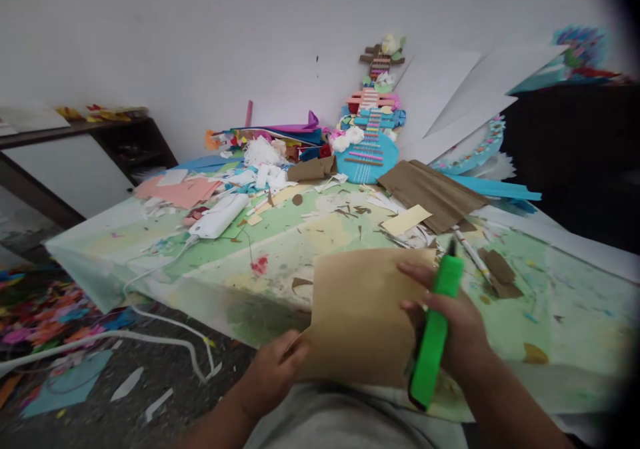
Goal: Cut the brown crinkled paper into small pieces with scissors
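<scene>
A sheet of tan brown paper (360, 309) lies over the near edge of the low table (240, 282). My left hand (273, 372) pinches its lower left corner, fingers closed on the paper. My right hand (453, 326) grips a bright green utility knife (435, 332), its dark tip pointing away from me, while the fingertips rest on the paper's right edge.
A white glue gun (217, 217) with its cord lies at the table's left. Brown card sheets (430, 192), a pen (470, 252), pink paper (180, 190), scraps, and a blue paper guitar (370, 136) fill the back. Paper bits litter the floor at left.
</scene>
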Motion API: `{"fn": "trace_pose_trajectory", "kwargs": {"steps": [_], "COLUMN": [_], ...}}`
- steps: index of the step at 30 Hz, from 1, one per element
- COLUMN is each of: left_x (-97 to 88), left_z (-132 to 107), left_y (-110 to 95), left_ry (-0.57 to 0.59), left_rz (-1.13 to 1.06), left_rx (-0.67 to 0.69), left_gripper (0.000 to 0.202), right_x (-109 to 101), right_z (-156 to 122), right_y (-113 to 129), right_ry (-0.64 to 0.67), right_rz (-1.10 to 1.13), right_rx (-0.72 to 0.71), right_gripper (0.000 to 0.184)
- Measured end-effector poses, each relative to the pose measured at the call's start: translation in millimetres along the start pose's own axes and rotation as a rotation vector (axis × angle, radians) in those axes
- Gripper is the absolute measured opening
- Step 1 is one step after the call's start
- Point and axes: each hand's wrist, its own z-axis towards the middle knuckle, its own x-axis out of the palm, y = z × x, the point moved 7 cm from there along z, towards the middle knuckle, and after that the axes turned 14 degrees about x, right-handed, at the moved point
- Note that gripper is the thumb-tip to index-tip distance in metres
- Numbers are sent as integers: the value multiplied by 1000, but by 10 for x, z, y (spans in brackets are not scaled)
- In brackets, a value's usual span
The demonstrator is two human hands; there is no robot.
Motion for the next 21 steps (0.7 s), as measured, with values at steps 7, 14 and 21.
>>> {"fn": "trace_pose_trajectory", "kwargs": {"steps": [7, 14, 21], "left_x": [84, -610, -265], "left_z": [-162, 309, 961], "left_y": [95, -194, -247], "left_ry": [-35, -115, 266], "left_rz": [-35, 481, 380], "left_rx": [-41, -16, 168], "left_gripper": [29, 33, 60], "right_x": [518, 553, 464], "right_z": [-52, 134, 319], "right_y": [180, 76, 60], "right_ry": [134, 225, 231], "right_rz": [-695, -694, -633], "right_rx": [-534, -361, -253], "right_gripper": [22, 36, 36]}}
